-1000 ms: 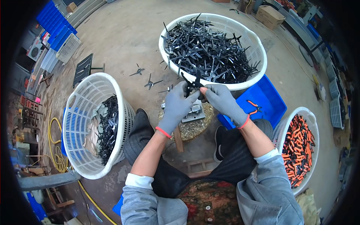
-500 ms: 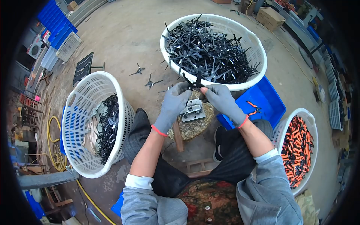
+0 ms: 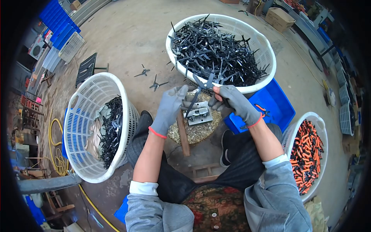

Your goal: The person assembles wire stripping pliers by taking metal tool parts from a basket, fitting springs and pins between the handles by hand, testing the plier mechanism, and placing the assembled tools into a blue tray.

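Observation:
Black pliers with bare, thin handles are gripped by my right hand, gloved in grey. Their jaws are spread and point up, and one handle slants down to the left, close to my left fingers. My left hand, in a matching glove, is closed in a pinch beside that handle; what lies between its fingertips is too small to tell. Just below both hands, a metal fixture sits on a round, speckled block. Behind them stands a big white basket heaped with similar black pliers.
A white basket with black pieces stands left, and another with orange-handled tools stands right. Orange-handled pliers lie in a blue tray. Two black pliers lie on the floor. A wooden bar leans against the block.
The pliers have tilted and their handles spread wider. My left hand has moved slightly left and down, away from the pivot; my right hand has shifted a little right.

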Action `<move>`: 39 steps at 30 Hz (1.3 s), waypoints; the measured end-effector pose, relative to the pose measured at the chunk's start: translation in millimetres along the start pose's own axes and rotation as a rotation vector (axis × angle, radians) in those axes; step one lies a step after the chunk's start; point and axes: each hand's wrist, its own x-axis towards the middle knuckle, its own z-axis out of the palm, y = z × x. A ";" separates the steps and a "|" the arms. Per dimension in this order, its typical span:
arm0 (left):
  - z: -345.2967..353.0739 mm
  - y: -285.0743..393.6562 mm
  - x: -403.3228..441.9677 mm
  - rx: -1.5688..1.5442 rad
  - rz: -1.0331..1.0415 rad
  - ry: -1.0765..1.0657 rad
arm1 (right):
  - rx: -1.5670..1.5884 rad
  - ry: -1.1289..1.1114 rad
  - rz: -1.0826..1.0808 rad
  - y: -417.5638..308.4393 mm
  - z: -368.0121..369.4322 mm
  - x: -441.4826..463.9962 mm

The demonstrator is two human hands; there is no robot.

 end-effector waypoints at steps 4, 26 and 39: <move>4.4 3.9 -8.2 0.187 -0.163 -0.140 | 0.099 0.214 0.019 2.9 -9.7 3.5; 20.9 -27.1 -10.9 0.125 -0.033 -0.268 | 0.213 0.023 -0.069 27.7 8.1 7.5; 29.1 13.5 -20.9 0.018 0.035 -0.291 | -1.116 -0.191 -0.235 -19.8 6.9 -19.1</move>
